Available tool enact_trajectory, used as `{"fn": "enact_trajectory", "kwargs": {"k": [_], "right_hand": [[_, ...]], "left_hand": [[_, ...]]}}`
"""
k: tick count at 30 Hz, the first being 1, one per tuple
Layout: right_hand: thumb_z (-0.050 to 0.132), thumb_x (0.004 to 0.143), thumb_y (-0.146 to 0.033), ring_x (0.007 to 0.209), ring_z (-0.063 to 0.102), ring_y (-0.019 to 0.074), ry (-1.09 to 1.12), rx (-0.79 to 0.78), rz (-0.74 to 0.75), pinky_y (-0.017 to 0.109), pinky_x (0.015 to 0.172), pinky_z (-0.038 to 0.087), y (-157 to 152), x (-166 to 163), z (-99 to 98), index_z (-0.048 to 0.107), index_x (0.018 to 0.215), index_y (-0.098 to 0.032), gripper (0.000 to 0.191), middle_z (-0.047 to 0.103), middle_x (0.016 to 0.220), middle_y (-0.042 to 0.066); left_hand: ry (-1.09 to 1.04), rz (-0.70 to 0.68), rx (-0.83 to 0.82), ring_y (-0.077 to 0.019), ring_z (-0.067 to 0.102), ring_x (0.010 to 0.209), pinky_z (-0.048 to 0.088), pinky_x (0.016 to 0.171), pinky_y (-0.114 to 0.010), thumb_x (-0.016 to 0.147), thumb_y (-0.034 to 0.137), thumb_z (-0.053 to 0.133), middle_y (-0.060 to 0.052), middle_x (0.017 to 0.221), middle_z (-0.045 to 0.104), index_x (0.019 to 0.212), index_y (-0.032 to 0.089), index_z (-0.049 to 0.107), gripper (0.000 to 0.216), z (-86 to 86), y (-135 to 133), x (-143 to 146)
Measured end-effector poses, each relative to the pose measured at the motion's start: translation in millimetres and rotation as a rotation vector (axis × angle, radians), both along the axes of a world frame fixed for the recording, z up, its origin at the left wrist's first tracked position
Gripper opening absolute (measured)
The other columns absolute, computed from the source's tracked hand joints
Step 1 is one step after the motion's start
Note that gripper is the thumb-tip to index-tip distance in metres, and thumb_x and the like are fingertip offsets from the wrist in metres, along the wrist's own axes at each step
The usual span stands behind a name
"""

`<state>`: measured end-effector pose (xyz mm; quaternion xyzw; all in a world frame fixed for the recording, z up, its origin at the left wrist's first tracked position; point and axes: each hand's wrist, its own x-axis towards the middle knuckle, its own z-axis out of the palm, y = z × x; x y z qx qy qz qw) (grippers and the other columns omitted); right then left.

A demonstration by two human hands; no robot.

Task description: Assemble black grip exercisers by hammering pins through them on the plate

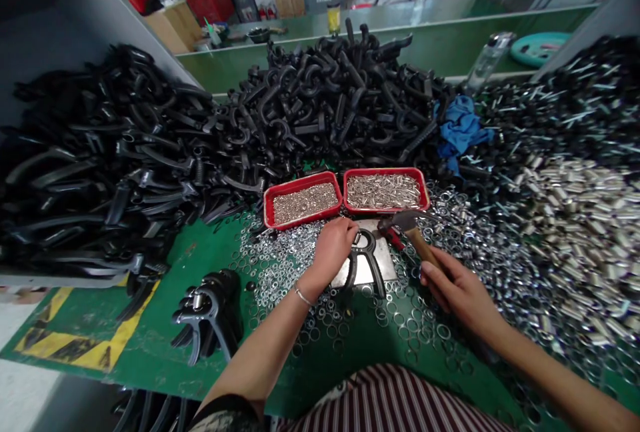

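A hammer (407, 220) with a wooden handle is gripped in my right hand (457, 285), its metal head just right of a black spring clamp (370, 252). The clamp lies with its legs toward me on a metal plate (387, 264). My left hand (334, 249) is closed in a pinch at the clamp's upper left; what the fingertips hold is hidden. Beside the hammer head lies a red-handled tool (395, 239), partly covered. Several assembled-looking clamps (213, 309) stand grouped on the green bench to the left.
Red trays of small rivets (305, 204) and pins (383, 191) sit behind the plate. Metal rings (280, 265) are scattered around it. Black plastic parts (320, 99) are heaped behind and left; metal sleeves (575, 239) pile up right. A blue cloth (460, 127) lies by the heap.
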<state>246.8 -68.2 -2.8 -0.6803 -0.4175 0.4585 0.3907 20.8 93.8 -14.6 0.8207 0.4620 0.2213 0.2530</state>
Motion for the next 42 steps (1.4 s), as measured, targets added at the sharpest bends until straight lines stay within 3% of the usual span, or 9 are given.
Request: {"fn": "enact_trajectory", "kwargs": {"k": [13,17,20,25,27,30,32,39,42], "right_hand": [[0.052,0.097,-0.05,0.053,0.062,0.0167,-0.204,0.056,0.158,0.031,0.048,0.055,7.0,11.6,12.7,0.044,0.15,-0.025,0.059,0.072,0.083,0.002],[0.05,0.099,-0.04,0.096,0.073,0.0252,-0.525,0.24,0.334,0.043,0.081,0.062,16.1,19.3,37.9,0.043,0.152,-0.034,0.054,0.072,0.123,0.004],[0.048,0.1,-0.031,0.124,0.062,0.0283,-0.626,0.428,0.324,0.047,0.101,0.054,25.3,12.6,54.2,0.035,0.156,-0.038,0.058,0.057,0.146,0.002],[0.046,0.099,-0.025,0.091,0.074,0.0238,-0.75,0.406,0.548,0.041,0.083,0.062,52.0,0.0,53.6,0.039,0.155,-0.037,0.057,0.073,0.118,0.005],[0.045,0.101,-0.026,0.097,0.073,0.0233,-0.716,0.374,0.634,0.042,0.086,0.061,60.5,-1.5,51.8,0.035,0.155,-0.04,0.058,0.072,0.123,0.002],[0.045,0.101,-0.026,0.113,0.068,0.0251,-0.703,0.438,0.545,0.045,0.096,0.057,64.6,-2.4,51.1,0.031,0.157,-0.038,0.059,0.066,0.134,0.003],[0.045,0.1,-0.025,0.099,0.073,0.0247,-0.769,0.426,0.534,0.044,0.089,0.06,62.5,-2.6,50.3,0.033,0.157,-0.037,0.059,0.072,0.121,0.005],[0.042,0.102,-0.027,0.091,0.073,0.0214,-0.765,0.398,0.647,0.038,0.083,0.061,34.1,2.6,44.7,0.032,0.157,-0.037,0.057,0.073,0.111,0.005],[0.042,0.102,-0.027,0.088,0.074,0.02,-0.76,0.371,0.689,0.037,0.081,0.062,30.9,2.3,39.6,0.034,0.156,-0.039,0.055,0.074,0.111,0.003]], "left_hand": [[0.479,-0.292,0.47,-0.0264,0.058,0.092,0.043,0.086,-0.04,0.098,0.016,0.048,-0.012,0.094,0.065,0.099,0.011,0.064,0.017,-3.9,-2.6,3.1],[0.318,-0.101,0.388,-0.027,0.058,0.103,0.045,0.092,-0.041,0.1,0.038,0.051,-0.013,0.108,0.066,0.114,0.012,0.06,0.032,0.2,-19.2,-9.1],[0.219,-0.153,0.392,-0.0267,0.056,0.112,0.043,0.1,-0.044,0.102,0.034,0.046,-0.013,0.12,0.064,0.121,0.014,0.058,0.03,1.1,-44.1,-21.3],[0.31,-0.261,0.415,-0.0287,0.058,0.106,0.045,0.095,-0.044,0.103,0.029,0.042,-0.017,0.111,0.066,0.113,0.009,0.062,0.029,-5.3,-64.5,-26.8],[0.324,-0.257,0.417,-0.0289,0.058,0.106,0.045,0.095,-0.044,0.102,0.028,0.043,-0.017,0.11,0.066,0.112,0.008,0.062,0.029,-8.0,-63.0,-24.9],[0.321,-0.247,0.424,-0.029,0.058,0.106,0.044,0.096,-0.044,0.102,0.027,0.043,-0.017,0.111,0.065,0.113,0.008,0.061,0.028,-8.5,-59.8,-22.3],[0.314,-0.24,0.414,-0.0285,0.058,0.106,0.044,0.095,-0.044,0.102,0.027,0.044,-0.016,0.111,0.065,0.113,0.01,0.061,0.027,-4.9,-61.4,-22.0],[0.345,0.093,0.351,-0.0301,0.059,0.09,0.047,0.081,-0.046,0.092,0.057,0.055,-0.016,0.093,0.063,0.097,0.013,0.06,0.044,9.6,-92.7,-26.5],[0.447,0.106,0.289,-0.0266,0.06,0.077,0.047,0.071,-0.041,0.093,0.05,0.057,-0.013,0.081,0.061,0.089,0.014,0.06,0.036,5.1,-100.0,-23.6]]}}
